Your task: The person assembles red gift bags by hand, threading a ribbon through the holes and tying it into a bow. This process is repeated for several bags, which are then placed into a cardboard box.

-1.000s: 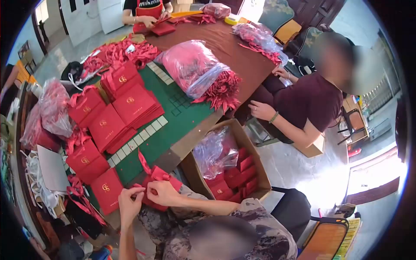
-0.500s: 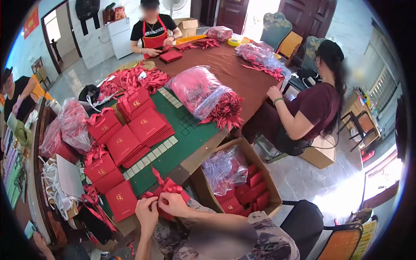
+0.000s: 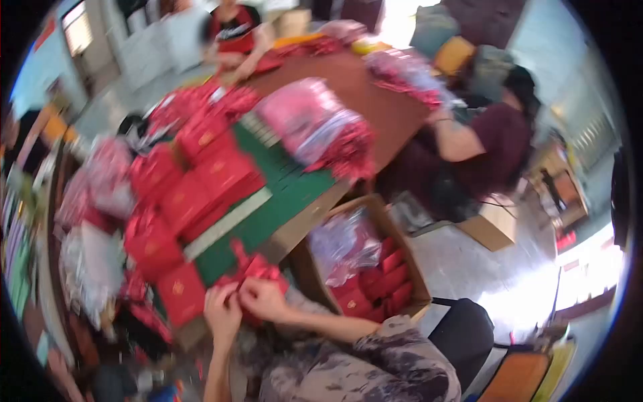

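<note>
At the table's near edge, a red ribbon (image 3: 258, 269) with looped ends lies over a red bag, partly hidden by my hands. My left hand (image 3: 222, 309) pinches the ribbon on its left side, fingers closed. Close beside it, my right hand (image 3: 263, 299) is closed on the same ribbon, fingertips nearly meeting the left ones. Just left of my hands lies a red bag with a gold mark (image 3: 179, 293). Stacks of red bags (image 3: 218, 191) stand beyond it on the green mat (image 3: 295, 204). The view is blurred.
An open carton (image 3: 416, 285) with red boxes and clear plastic stands right of my hands. A plastic-wrapped red bundle (image 3: 301, 117) lies on the brown-covered table (image 3: 395, 127). One person (image 3: 234, 33) is at the far side, another (image 3: 495, 141) at the right. A black chair (image 3: 462, 345) stands near me.
The whole view has shifted slightly and blurred. My hands keep hold of the ribbon, close together. The far person leans lower, and the person at the right has raised a forearm.
</note>
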Available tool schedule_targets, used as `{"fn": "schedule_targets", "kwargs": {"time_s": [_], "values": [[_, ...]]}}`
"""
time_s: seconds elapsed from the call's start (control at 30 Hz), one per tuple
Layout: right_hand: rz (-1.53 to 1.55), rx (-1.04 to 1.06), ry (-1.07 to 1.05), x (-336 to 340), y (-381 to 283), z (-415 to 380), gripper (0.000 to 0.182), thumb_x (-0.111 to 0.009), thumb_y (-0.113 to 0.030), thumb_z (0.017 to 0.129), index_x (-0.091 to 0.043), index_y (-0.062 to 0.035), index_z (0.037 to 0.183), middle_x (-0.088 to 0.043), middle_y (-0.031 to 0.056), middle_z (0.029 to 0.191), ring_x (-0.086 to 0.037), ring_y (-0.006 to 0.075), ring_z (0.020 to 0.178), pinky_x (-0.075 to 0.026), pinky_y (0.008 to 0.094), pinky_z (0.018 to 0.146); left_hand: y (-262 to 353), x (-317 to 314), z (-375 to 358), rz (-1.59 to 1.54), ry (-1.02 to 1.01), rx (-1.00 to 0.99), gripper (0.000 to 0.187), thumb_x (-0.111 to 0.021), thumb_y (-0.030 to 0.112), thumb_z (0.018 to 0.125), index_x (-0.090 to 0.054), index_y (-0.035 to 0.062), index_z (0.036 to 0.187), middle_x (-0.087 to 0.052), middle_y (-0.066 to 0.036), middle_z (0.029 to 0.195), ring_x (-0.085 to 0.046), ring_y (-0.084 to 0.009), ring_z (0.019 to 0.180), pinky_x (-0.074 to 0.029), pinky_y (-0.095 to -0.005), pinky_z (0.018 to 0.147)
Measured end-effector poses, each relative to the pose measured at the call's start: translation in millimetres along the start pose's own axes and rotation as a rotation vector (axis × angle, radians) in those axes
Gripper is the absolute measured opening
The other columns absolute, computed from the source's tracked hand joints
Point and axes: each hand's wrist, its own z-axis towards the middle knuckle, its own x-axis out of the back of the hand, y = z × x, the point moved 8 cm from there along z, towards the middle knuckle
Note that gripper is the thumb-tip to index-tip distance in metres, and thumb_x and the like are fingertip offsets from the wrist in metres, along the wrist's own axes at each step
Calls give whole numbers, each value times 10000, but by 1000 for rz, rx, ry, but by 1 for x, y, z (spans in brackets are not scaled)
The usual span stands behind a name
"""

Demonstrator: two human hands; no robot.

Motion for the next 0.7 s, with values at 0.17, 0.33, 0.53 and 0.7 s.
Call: {"fn": "schedule_targets", "kwargs": {"time_s": [0.17, 0.33, 0.53, 0.7], "values": [[-7, 51, -18, 1, 0, -3, 74, -654, -80, 865, -629, -11, 856, -623, 156, 781, -638, 303, 681, -506, 387, 620, -34, -10, -2, -334, -130, 304, 236, -694, -18, 819, -675, 5, 1052, -718, -103, 930, -701, -185, 909, -547, -295, 749], [0, -10, -102, 0, -7, -4, 78, -672, -53, 876, -618, 3, 868, -604, 124, 765, -598, 209, 642, -470, 332, 566, -56, -13, -3, -426, -191, 433, 195, -687, 1, 841, -689, 4, 1037, -728, -79, 912, -688, -140, 865, -546, -289, 731], [2, -12, -76, 0, -5, -2, 91, -667, -57, 890, -618, 11, 856, -602, 111, 761, -582, 167, 634, -445, 307, 547, -60, -16, -6, -473, -239, 491, 193, -678, -2, 851, -694, 0, 1043, -721, -69, 922, -671, -117, 874, -532, -268, 743], [-86, 4, -117, -1, -7, 4, 91, -675, -65, 859, -620, 5, 845, -607, 134, 742, -598, 223, 629, -466, 333, 571, -42, -12, -2, -357, -264, 465, 188, -664, 2, 849, -706, 14, 1032, -728, -97, 947, -683, -158, 872, -534, -284, 737]]}}
